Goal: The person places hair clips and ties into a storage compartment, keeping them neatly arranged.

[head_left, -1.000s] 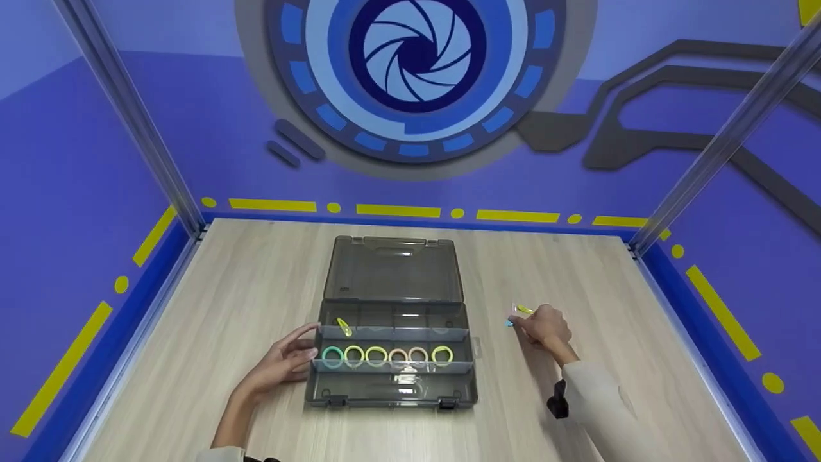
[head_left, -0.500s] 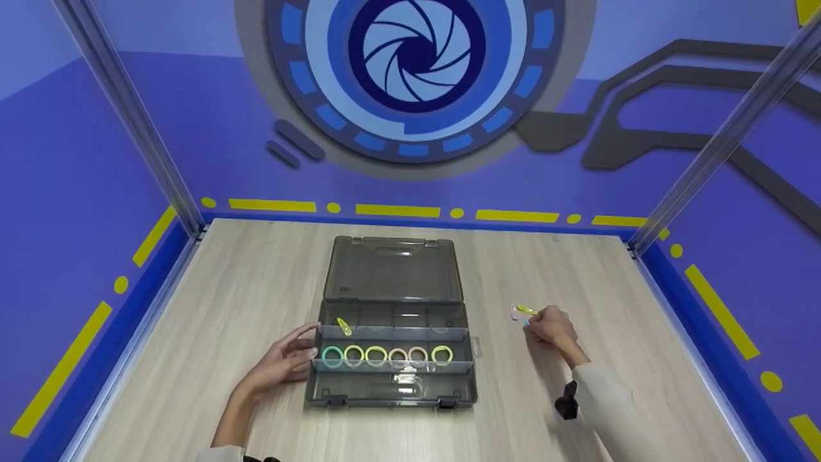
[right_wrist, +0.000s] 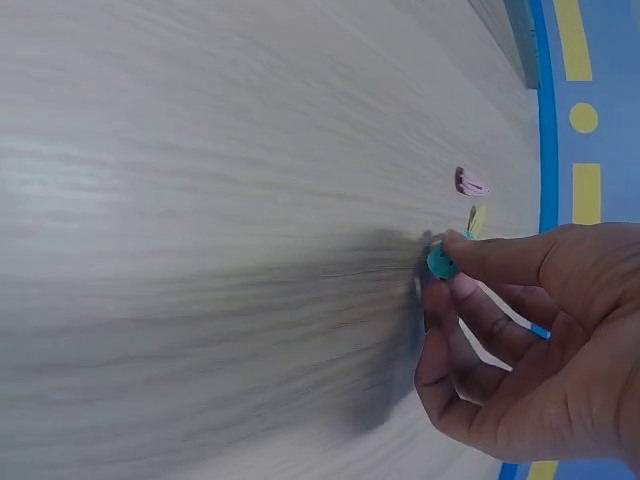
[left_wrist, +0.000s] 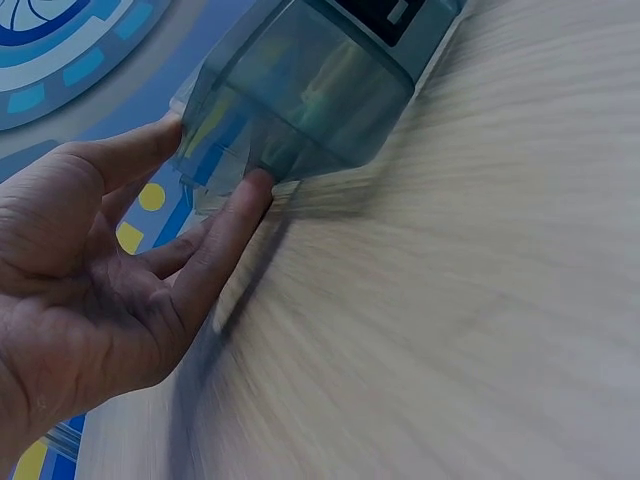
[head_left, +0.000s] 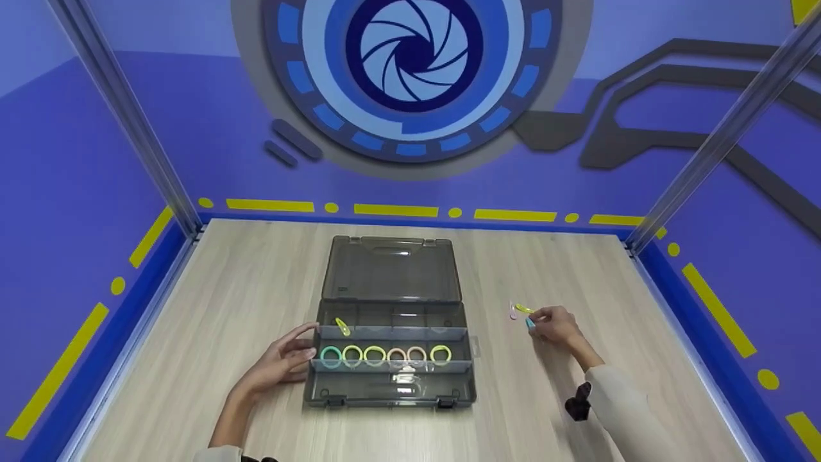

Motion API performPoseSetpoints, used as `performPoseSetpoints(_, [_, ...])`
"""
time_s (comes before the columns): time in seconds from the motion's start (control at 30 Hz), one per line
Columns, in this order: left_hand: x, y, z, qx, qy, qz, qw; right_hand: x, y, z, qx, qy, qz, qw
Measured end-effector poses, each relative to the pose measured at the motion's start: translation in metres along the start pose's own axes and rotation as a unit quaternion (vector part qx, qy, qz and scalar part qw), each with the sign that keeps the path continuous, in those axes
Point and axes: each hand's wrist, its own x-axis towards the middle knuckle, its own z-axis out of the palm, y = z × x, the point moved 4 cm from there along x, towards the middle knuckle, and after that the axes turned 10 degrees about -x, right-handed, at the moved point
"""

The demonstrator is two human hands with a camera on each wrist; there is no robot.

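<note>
An open dark see-through divider box point(head_left: 391, 389) lies on the table. My left hand point(head_left: 282, 359) touches its left wall with fairly straight fingers; the left wrist view shows the fingertips point(left_wrist: 258, 183) against the box's corner. Right of the box, my right hand point(head_left: 557, 326) pinches a small teal hair clip point(right_wrist: 441, 262) between thumb and fingers, close to the tabletop. Just beyond these fingers lie a yellow hair clip point(head_left: 523, 308) and a pink hair clip point(head_left: 512, 315). Part of the teal clip is hidden by the fingers.
Several coloured rings point(head_left: 376, 355), like hair ties, stand in a row in the box's middle compartment. Another yellow hair clip point(head_left: 343, 327) sits in the back compartment. The lid point(head_left: 392, 273) lies folded back. Blue patterned walls point(head_left: 410, 186) bound the table.
My right hand has drawn slightly right, away from the pink and yellow clips, with the teal clip between its fingers. The left hand stays at the box.
</note>
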Motion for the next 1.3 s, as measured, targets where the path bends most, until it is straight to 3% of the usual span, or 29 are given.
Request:
performPoseSetpoints(0.27, [0.001, -0.002, -0.001, 0.003, 0.005, -0.005, 1.0000, 0.000, -0.015, 0.003, 0.080, -0.089, -0.029, 0.9924])
performPoseSetpoints(0.43, [0.000, 0.001, -0.001, 0.001, 0.002, -0.008, 1.0000, -0.002, -0.030, 0.005, 0.088, -0.123, -0.063, 0.9864])
performPoseSetpoints(0.6, [-0.001, 0.007, 0.000, 0.001, -0.013, 0.009, 0.9999, -0.003, -0.048, 0.006, 0.090, -0.130, -0.092, 0.9831])
performPoseSetpoints(0.77, [-0.004, 0.012, -0.001, 0.003, -0.027, 0.024, 0.9993, -0.001, -0.067, 0.012, 0.099, -0.134, -0.090, 0.9818])
performPoseSetpoints(1.0, [-0.009, 0.014, -0.010, 0.017, 0.000, 0.002, 0.9999, 0.003, -0.104, 0.031, 0.128, -0.172, -0.136, 0.9672])
performPoseSetpoints(1.3, [-0.001, 0.017, 0.000, 0.021, -0.028, -0.010, 0.9993, 0.001, -0.127, 0.040, 0.113, -0.156, -0.138, 0.9715])
